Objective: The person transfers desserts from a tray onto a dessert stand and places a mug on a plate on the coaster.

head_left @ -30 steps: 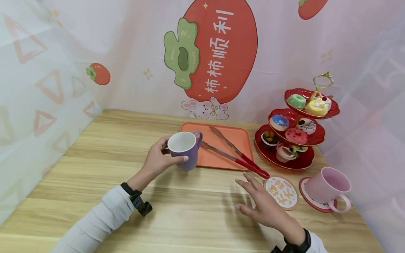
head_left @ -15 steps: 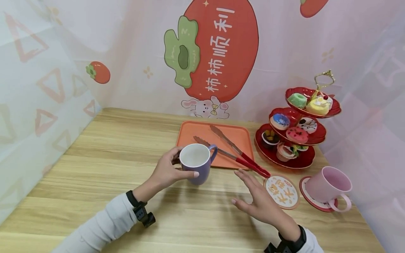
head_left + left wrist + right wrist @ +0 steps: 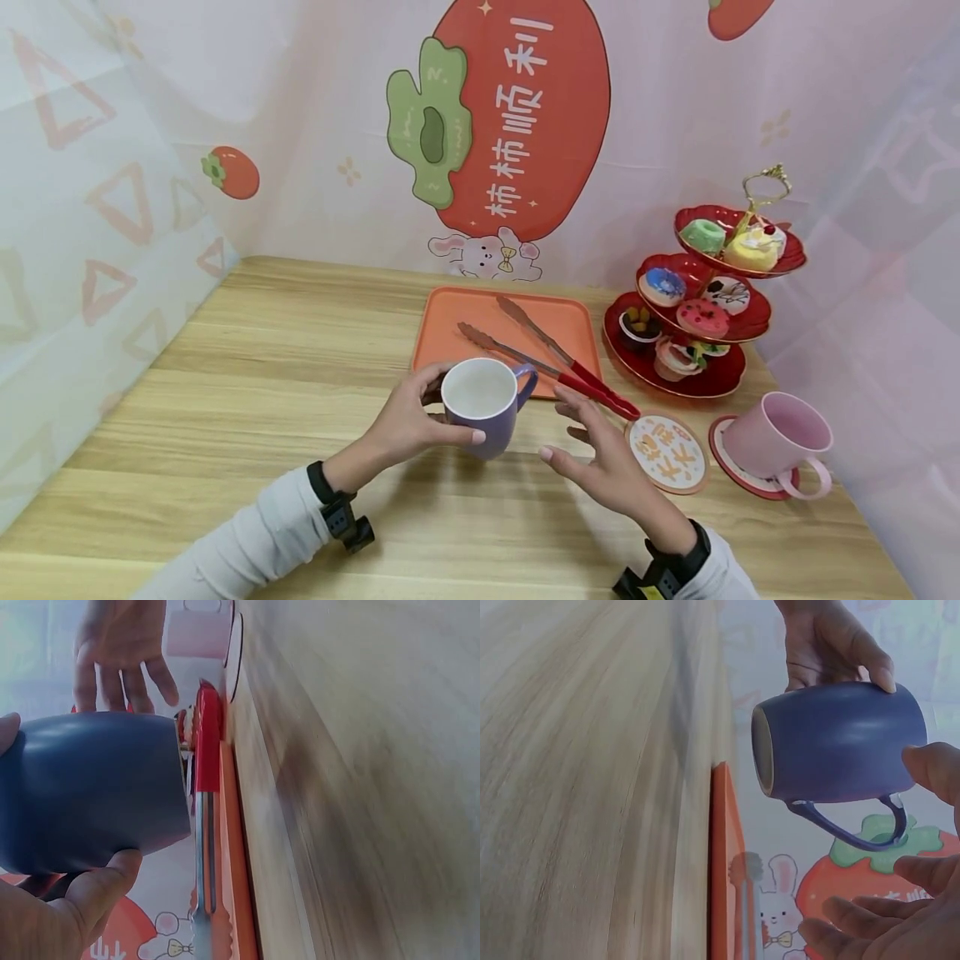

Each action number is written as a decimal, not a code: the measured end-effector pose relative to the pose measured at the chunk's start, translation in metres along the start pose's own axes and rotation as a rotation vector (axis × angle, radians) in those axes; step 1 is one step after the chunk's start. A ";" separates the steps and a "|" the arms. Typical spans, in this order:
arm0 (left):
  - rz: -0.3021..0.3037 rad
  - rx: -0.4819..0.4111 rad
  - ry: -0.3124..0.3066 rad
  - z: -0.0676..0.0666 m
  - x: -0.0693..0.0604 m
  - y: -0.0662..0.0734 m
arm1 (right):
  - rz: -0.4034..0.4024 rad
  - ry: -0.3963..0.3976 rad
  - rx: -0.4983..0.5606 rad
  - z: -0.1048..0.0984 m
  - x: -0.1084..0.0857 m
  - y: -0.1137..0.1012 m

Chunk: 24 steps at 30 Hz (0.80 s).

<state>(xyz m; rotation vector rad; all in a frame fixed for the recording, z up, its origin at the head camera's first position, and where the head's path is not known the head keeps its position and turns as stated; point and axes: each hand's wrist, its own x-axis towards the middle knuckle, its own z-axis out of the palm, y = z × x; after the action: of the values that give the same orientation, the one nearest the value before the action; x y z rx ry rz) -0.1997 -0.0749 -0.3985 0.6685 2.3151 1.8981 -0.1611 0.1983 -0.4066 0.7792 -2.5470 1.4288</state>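
My left hand (image 3: pixel 411 423) grips a purple-blue mug (image 3: pixel 495 432) with a white inside, thumb on the near side and fingers round the far left. The mug is upright and raised off the table; its base shows in the right wrist view, and its handle (image 3: pixel 855 834) points right, toward my other hand. Beside it my right hand (image 3: pixel 611 467) hovers with fingers spread, holding nothing and apart from the mug. Behind the mug, red-handled tongs (image 3: pixel 558 367) lie across an orange tray (image 3: pixel 450 312).
A round coaster (image 3: pixel 666 454) lies just past my right hand. Farther right, a pink mug (image 3: pixel 772 437) stands on a red-rimmed coaster (image 3: pixel 726 458). At the back right rises a red three-tier stand (image 3: pixel 720 379) with several small cakes. A printed cloth backdrop (image 3: pixel 315 125) borders the wooden table (image 3: pixel 247 375).
My left hand has carried the mug to the right and nearer to me, away from over the tray. My right hand has shifted slightly left, toward the mug.
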 end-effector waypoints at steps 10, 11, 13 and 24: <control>-0.014 -0.067 -0.071 0.014 -0.003 0.003 | 0.240 -0.105 0.427 -0.001 0.011 -0.004; -0.008 -0.067 -0.076 0.015 -0.003 0.003 | 0.273 -0.103 0.451 -0.001 0.012 -0.004; 0.003 -0.074 -0.091 0.017 -0.004 0.004 | 0.337 -0.100 0.496 0.000 0.014 -0.005; -0.002 -0.085 -0.149 0.020 -0.010 0.039 | 0.503 -0.114 0.729 0.005 0.016 -0.005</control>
<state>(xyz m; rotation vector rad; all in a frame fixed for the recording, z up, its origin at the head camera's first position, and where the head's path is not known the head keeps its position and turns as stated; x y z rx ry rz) -0.1733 -0.0544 -0.3680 0.7692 2.1328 1.8651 -0.1718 0.1860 -0.4007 0.2687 -2.3782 2.6098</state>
